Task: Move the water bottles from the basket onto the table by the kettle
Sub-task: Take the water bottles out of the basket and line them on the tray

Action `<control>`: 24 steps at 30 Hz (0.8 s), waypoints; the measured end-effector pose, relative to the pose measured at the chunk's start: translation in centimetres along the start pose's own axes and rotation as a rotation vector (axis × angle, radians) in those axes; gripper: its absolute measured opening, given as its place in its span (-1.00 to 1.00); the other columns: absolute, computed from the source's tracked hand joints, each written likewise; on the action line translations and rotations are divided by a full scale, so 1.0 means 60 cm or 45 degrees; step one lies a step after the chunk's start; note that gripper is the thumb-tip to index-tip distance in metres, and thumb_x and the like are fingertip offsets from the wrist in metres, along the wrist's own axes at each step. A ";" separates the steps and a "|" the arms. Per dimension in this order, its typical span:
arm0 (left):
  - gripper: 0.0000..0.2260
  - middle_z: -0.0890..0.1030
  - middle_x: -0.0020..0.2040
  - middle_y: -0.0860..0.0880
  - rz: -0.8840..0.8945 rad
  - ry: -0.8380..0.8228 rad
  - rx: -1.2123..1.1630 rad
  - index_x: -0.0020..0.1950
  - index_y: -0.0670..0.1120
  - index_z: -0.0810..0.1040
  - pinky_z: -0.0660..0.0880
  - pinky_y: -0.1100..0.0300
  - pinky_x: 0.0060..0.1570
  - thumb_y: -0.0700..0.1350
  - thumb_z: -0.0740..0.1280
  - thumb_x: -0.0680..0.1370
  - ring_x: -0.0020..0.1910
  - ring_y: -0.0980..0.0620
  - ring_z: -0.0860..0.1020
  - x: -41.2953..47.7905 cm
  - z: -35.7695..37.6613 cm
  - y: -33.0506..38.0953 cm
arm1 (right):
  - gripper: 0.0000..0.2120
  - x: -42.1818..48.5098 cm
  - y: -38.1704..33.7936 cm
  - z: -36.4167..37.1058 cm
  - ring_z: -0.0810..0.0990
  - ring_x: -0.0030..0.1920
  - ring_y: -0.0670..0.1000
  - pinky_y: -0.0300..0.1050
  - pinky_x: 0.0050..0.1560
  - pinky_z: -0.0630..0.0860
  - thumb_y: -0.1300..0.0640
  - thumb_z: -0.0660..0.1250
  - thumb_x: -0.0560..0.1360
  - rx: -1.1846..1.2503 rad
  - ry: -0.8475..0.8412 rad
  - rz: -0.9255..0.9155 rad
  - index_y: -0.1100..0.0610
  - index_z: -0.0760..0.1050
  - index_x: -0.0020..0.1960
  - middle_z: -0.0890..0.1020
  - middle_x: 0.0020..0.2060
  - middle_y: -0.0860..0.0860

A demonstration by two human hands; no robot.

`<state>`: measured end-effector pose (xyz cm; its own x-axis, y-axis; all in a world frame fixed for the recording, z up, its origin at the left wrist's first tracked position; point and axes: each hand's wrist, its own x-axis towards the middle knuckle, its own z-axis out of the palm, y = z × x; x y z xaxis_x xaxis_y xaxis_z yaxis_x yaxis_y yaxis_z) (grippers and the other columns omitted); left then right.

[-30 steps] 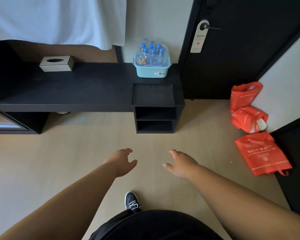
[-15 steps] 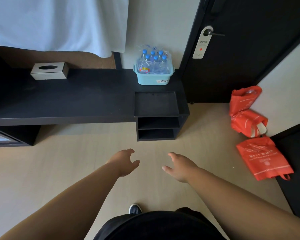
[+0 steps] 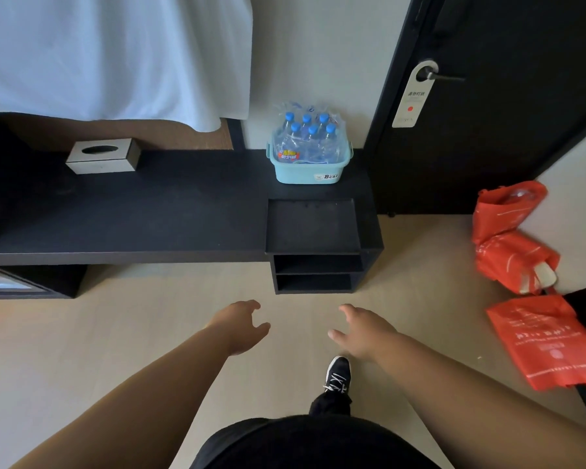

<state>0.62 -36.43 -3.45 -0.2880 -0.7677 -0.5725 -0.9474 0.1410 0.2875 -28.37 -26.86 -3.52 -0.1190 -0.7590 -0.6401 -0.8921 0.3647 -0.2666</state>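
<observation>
Head view: clear plastic water bottles (image 3: pixel 307 143) with blue caps stand packed together inside the light-blue plastic basket (image 3: pixel 310 173), which sits on the long black table (image 3: pixel 183 208) against the wall (image 3: pixel 313 55). Well in front of the basket, over the pale floor (image 3: pixel 115 333), the left hand (image 3: pixel 239 328) and right hand (image 3: pixel 361 333) hang apart, fingers loosely spread, holding nothing. A silver tissue box (image 3: pixel 102 160) rests on the table well left of the basket.

Silver tissue box (image 3: pixel 102 160) at left; red bags (image 3: pixel 516 262) on floor (image 3: pixel 82 333) beside dark door (image 3: pixel 508 130).
</observation>
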 end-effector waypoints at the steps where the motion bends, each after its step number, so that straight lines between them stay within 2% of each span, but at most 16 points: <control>1: -0.37 0.52 0.44 0.07 -0.013 0.005 0.002 0.53 0.11 0.38 0.53 0.05 0.27 0.34 0.27 0.51 0.33 -0.05 0.55 0.011 -0.008 0.008 | -0.22 0.013 0.006 -0.015 0.45 0.48 0.10 0.04 0.36 0.47 -0.33 0.23 0.60 -0.003 -0.004 -0.011 0.00 0.12 0.68 0.41 0.55 0.02; 10: -0.37 0.50 0.47 0.03 -0.065 0.033 -0.005 0.56 0.08 0.36 0.50 0.02 0.32 0.30 0.29 0.54 0.37 -0.08 0.52 0.120 -0.068 0.115 | -0.22 0.137 0.079 -0.170 0.44 0.50 0.11 0.05 0.39 0.47 -0.35 0.24 0.59 -0.029 0.012 -0.071 -0.02 0.14 0.68 0.39 0.57 0.02; 17: -0.38 0.49 0.48 0.03 -0.098 0.081 -0.085 0.57 0.09 0.36 0.49 0.02 0.34 0.29 0.29 0.55 0.38 -0.08 0.51 0.169 -0.086 0.185 | -0.20 0.203 0.131 -0.238 0.46 0.49 0.12 0.04 0.36 0.49 -0.38 0.25 0.56 -0.017 0.010 -0.086 -0.04 0.16 0.67 0.38 0.58 0.03; 24: -0.41 0.56 0.38 0.05 -0.137 0.094 -0.069 0.48 0.12 0.43 0.49 0.08 0.21 0.33 0.27 0.50 0.30 -0.05 0.56 0.199 -0.115 0.196 | -0.19 0.248 0.139 -0.268 0.48 0.47 0.10 0.02 0.34 0.49 -0.39 0.24 0.56 -0.031 -0.039 -0.099 -0.06 0.14 0.68 0.40 0.56 0.01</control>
<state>-13.01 -48.26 -1.63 -0.1720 -0.8207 -0.5448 -0.9627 0.0229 0.2696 -44.58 -43.78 -3.71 -0.0358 -0.7674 -0.6402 -0.9085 0.2918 -0.2990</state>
